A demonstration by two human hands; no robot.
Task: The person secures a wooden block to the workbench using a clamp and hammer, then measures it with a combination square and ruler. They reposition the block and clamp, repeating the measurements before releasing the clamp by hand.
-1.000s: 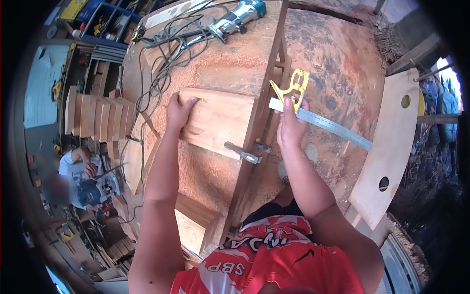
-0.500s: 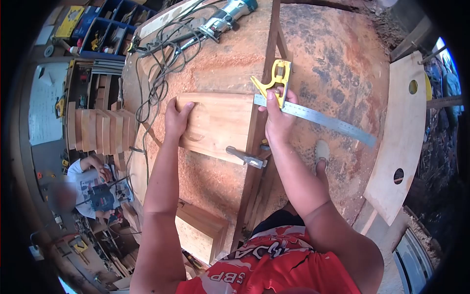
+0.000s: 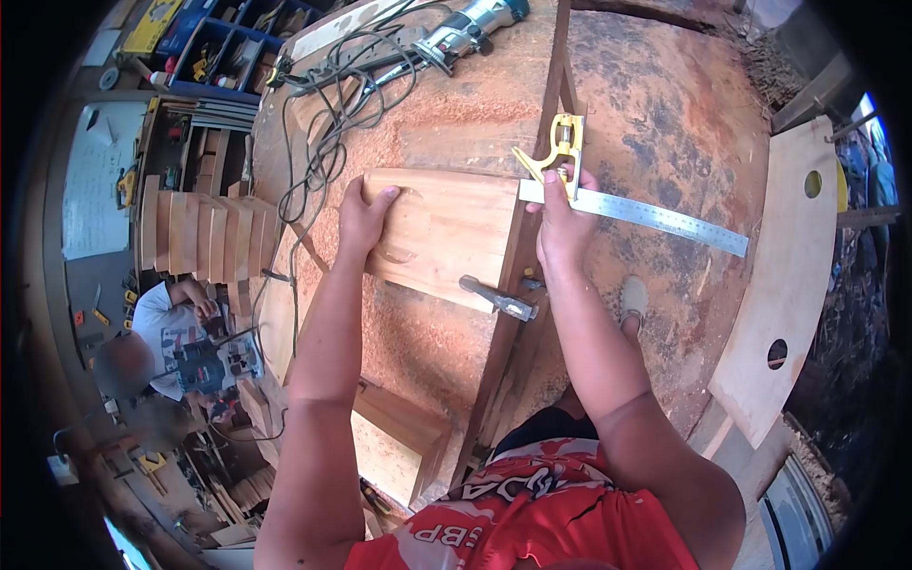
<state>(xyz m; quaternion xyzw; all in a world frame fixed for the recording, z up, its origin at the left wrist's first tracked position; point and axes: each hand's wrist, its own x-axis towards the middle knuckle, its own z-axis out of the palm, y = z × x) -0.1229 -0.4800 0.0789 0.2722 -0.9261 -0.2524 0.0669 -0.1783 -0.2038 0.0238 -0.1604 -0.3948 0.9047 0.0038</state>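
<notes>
A flat wooden board point(image 3: 439, 228) lies on the workbench, its right end near the bench's edge. My left hand point(image 3: 366, 220) grips the board's left end, thumb on the top face and fingers round the edge. In my right hand point(image 3: 567, 220) is a yellow combination square point(image 3: 564, 157), held just off the bench edge. The square's steel ruler point(image 3: 665, 220) stretches out to the right, and its left tip is close to the board's right end; I cannot tell whether they touch. A metal clamp point(image 3: 499, 298) sits at the board's near right corner.
A trim router point(image 3: 465, 36) and its tangled black cord point(image 3: 328, 157) lie at the bench's far end. Wood shavings point(image 3: 404, 328) cover the bench. A wooden frame piece point(image 3: 399, 442) is near me. Stacked wood blocks point(image 3: 204, 237) and a person point(image 3: 180, 328) with a power tool are at left.
The view has shifted, so the bench and board sit farther right. The square has turned slightly, its ruler now slanting less. My left hand keeps its place on the board.
</notes>
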